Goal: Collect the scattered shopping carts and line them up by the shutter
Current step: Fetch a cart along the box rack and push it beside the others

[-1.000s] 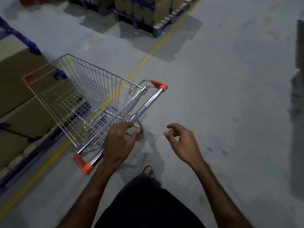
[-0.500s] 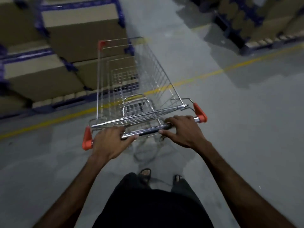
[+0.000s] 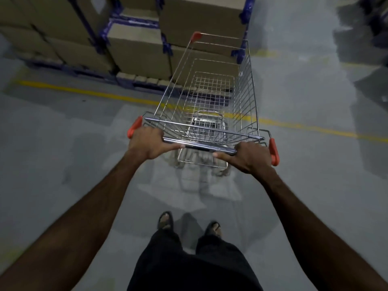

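change: the shopping cart (image 3: pixel 210 106) has turned; its nose now faces the stacked boxes (image 3: pixel 138 45).
fingers: left hand (image 3: pixel 147 142) and right hand (image 3: pixel 249 157) wrap the handle bar (image 3: pixel 201 144).
advice: steer away from the boxes, push evenly.

One silver wire shopping cart with a chrome push bar (image 3: pixel 206 114) is standing on the grey concrete floor (image 3: pixel 63 154), and two bare hands are gripping that bar: the left hand (image 3: pixel 147 142) at one end, the right hand (image 3: pixel 249 157) at the other. Two orange plastic end caps (image 3: pixel 134 127) are showing, one just outside each grip. One yellow painted floor line (image 3: pixel 84 92) is running across beyond the grips. At least six brown cardboard boxes (image 3: pixel 136 45) are sitting stacked further ahead. Two dark sandalled feet (image 3: pixel 165 220) are showing below the grips.
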### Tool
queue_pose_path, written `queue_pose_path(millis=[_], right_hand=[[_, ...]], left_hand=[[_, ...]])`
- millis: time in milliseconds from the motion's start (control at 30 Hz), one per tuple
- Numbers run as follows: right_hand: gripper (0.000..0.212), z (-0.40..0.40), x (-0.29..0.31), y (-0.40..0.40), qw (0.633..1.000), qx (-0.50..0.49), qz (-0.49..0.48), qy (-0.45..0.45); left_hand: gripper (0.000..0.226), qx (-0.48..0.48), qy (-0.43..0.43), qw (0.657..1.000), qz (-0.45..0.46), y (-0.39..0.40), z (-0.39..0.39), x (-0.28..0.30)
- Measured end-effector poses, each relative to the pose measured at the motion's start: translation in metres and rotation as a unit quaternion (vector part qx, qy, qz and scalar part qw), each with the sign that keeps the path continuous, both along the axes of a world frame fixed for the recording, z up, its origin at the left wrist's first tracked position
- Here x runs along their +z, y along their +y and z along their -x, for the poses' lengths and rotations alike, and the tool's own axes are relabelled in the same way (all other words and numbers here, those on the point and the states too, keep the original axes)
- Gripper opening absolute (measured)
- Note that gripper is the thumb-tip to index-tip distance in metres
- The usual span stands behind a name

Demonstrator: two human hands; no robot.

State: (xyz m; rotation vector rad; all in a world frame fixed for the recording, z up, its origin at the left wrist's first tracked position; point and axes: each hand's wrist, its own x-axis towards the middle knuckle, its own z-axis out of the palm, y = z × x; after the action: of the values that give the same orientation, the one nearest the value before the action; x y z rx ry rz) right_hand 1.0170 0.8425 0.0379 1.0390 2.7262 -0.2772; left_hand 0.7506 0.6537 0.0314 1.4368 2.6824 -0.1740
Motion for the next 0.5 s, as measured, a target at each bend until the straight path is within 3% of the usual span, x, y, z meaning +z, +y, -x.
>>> queue_pose_path(millis=[167, 333, 500], right_hand=[[0.103, -0.014, 0.006, -0.009, 0.999, 0.043, 0.027, -0.019], [0.074, -0.029, 0.018, -0.035, 0.995, 0.087, 0.044, -0.018], [0.093, -0.041, 0.005, -0.061, 0.993, 0.104, 0.006, -0.047]], left_hand=[[0.106, 0.035, 0.002, 0.999, 0.009, -0.029, -0.029, 0.002], [0.105, 0.065, 0.008, 0.998, 0.017, -0.069, -0.064, 0.003], [0.096, 0.087, 0.010, 0.996, 0.027, -0.116, -0.099, 0.008]])
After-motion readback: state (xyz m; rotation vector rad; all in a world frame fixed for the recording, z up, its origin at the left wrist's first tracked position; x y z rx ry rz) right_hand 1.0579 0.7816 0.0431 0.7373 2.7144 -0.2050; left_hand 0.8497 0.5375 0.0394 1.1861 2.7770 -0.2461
